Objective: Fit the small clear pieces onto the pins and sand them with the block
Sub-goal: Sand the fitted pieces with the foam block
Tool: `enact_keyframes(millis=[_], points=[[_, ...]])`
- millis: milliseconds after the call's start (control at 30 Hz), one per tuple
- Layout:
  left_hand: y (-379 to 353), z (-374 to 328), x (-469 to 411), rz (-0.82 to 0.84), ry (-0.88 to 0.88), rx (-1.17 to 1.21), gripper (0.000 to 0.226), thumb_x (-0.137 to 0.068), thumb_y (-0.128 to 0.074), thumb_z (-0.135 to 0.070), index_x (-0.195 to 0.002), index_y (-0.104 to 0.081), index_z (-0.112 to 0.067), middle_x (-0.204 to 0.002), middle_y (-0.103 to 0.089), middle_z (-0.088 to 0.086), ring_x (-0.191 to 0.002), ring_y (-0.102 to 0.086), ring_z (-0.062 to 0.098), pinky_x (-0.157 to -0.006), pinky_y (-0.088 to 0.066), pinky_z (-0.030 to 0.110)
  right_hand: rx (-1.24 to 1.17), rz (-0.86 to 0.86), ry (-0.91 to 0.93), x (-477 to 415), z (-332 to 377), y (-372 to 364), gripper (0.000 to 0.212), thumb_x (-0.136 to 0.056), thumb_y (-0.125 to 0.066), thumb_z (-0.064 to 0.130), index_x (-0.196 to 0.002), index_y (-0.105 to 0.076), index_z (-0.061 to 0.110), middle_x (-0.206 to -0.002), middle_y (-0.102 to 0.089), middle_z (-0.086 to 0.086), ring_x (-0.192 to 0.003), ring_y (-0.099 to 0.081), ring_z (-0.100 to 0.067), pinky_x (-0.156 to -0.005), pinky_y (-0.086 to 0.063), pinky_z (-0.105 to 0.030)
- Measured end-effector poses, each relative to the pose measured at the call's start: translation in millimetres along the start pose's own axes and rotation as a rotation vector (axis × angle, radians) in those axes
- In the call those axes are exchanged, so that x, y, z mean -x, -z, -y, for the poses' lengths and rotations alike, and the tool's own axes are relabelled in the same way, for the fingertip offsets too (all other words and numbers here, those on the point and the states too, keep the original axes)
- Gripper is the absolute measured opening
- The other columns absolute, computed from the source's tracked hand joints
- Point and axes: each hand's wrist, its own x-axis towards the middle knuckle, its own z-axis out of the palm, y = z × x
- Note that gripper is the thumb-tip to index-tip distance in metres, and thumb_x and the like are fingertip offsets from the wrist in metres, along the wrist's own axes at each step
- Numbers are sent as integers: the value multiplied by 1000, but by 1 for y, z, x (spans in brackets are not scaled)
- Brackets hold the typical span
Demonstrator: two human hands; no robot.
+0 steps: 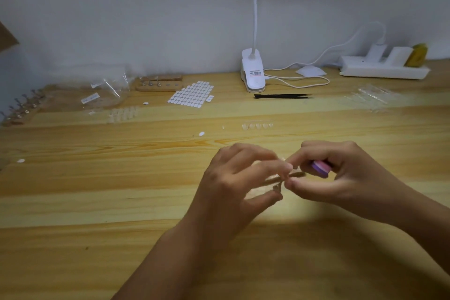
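Hands meet low over the pale wooden surface (97,202) — the left hand (231,185) pinches a thin wooden pin strip (298,174) in curled fingers, while the right hand (345,178) curls round a small pink-and-purple sanding block (321,168), its fingertips touching the strip. Beyond lie 5 small clear pieces (258,125) in a row — then black tweezers (282,96) and a white clip lamp (253,73).

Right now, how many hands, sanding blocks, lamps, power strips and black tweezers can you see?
hands: 2, the left hand pinching a pin stick, the right hand gripping the sanding block
sanding block: 1
lamp: 1
power strip: 1
black tweezers: 1
total: 6
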Motion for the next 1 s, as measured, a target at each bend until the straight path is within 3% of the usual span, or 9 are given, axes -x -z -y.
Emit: enact_keyframes(millis=[100,200,300,367,433,533,667,1000], points=[[0,-8,1,-33,-33,50,30,-73,-86,-20,-101,-77,-11,-98,-71,2,-94,-64,22,-76,-50,41,-62,15,-68,5,4,1,21,-76,-72,47,-89,-78,32,-77,-66,12,-71,-63,-14,-64,-46,-19],[4,-14,1,-58,39,130,30,-70,-87,-21,-97,-78,-10,-94,-71,1,-91,-65,18,-74,-52,36,-14,45,-63,10,4,1,26,-81,-60,51,-102,-70,38,-83,-65,17,-80,-63,-12,-69,-46,-17],[7,-20,1,-52,189,217,32,-66,-86,-21,-97,-78,-14,-95,-73,-6,-92,-67,9,-78,-54,31,-93,6,-102,17,-1,-1,30,-77,-44,46,-104,-54,41,-84,-54,4,-77,-49,-22,-76,-45,-42],[7,-23,1,-27,288,264,35,-65,-86,-19,-99,-77,-19,-97,-73,-11,-93,-67,1,-80,-54,23,-69,-33,-84,22,-1,-5,25,-77,-38,44,-101,-47,41,-86,-51,0,-76,-47,-24,-72,-44,-47],[6,-25,1,-13,356,297,36,-64,-87,-19,-99,-77,-22,-95,-73,-14,-91,-66,0,-78,-49,14,18,-69,33,25,2,-9,20,-87,-41,36,-106,-47,39,-90,-53,6,-79,-52,-16,-70,-47,-40],[6,-28,1,-18,389,311,37,-63,-88,-19,-97,-76,-27,-90,-72,-15,-88,-65,1,-75,-45,9,237,-169,296,25,3,-16,21,-97,-56,18,-116,-63,19,-114,-54,-1,-106,-59,-16,-90,-47,-22],[6,-33,0,-51,400,302,34,-61,-86,-20,-90,-74,-34,-86,-71,-19,-82,-64,0,-74,-45,10,359,-239,349,24,-5,-16,27,-90,-69,3,-116,-71,12,-110,-60,-5,-102,-63,-19,-86,-50,-28],[7,-35,1,-59,455,355,29,-61,-86,-19,-88,-78,-27,-81,-71,-17,-79,-64,4,-69,-46,13,384,-288,384,22,-3,-16,21,-89,-68,0,-108,-74,6,-108,-66,-8,-101,-67,-20,-83,-53,-33]])
